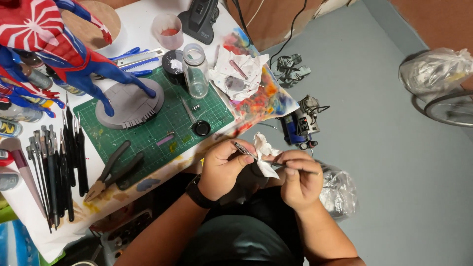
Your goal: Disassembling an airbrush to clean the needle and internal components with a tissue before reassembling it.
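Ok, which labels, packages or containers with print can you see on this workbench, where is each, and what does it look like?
Labelled can: far left table edge, lying down, silvery with yellow and dark print.
Clear jar: back of the green cutting mat, upright, see-through.
Clear plastic cup: behind the mat, reddish residue inside.
Dark charger-like device: top edge, small pale label.
No screens.

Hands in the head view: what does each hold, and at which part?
The left hand pinches a thin metal tool near its end. The right hand grips a white tissue by its lower part, along with a thin stick.
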